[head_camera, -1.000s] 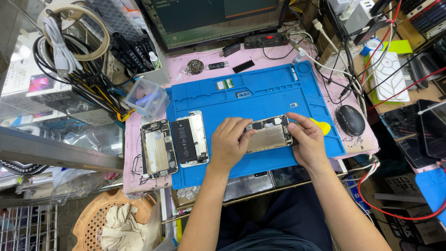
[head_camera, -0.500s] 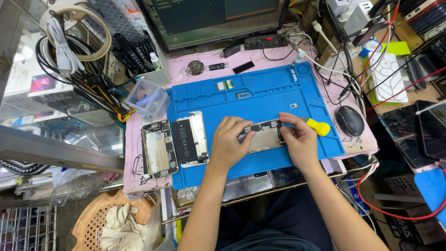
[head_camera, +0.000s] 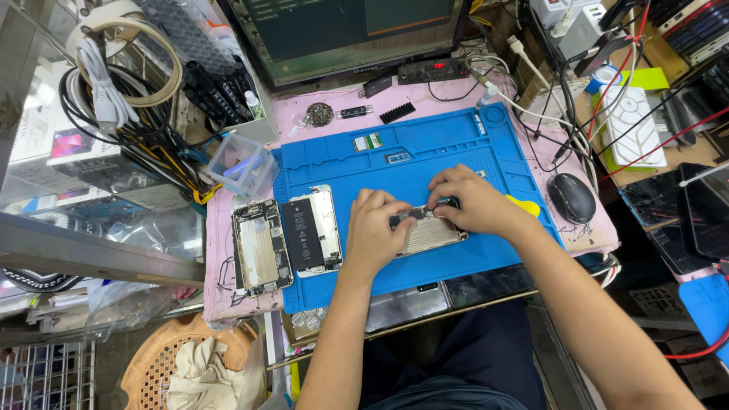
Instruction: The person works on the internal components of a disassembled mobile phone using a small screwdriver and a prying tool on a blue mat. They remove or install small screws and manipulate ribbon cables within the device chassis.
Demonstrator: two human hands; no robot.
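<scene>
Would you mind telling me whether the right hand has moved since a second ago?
Yes. The right hand has shifted left across the opened phone, away from the yellow pick, which it partly covered before.

My mat (head_camera: 425, 163) is blue on a pink benchtop (head_camera: 296, 114), the phone shell (head_camera: 427, 232) silver, the battery (head_camera: 303, 234) black, the mouse (head_camera: 572, 197) black, the pick (head_camera: 525, 205) yellow.
</scene>
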